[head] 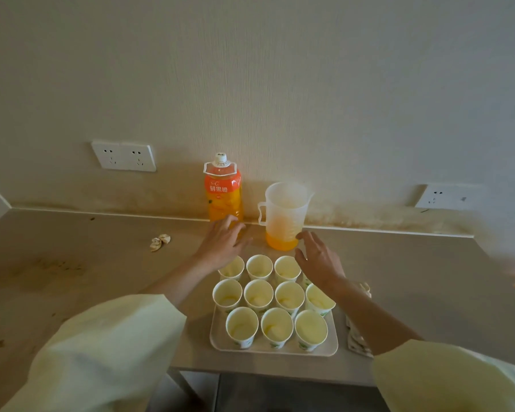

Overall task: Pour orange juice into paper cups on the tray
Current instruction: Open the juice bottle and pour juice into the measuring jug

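The bottle (223, 191) and the jug (283, 215), with a little juice in it, stand behind the tray (334, 348) of cups (258, 294). The left hand (222, 243) has loose fingers right by the bottle's bottom, holding nothing. The right hand (317, 260) has spread fingers just beside the jug, holding nothing.

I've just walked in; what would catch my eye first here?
The bright orange juice bottle stands against the wall, beside a translucent plastic jug with a little juice in its bottom. In front, white paper cups fill a pale rectangular tray; above them the open left hand hovers by the bottle, the right hand by the jug.
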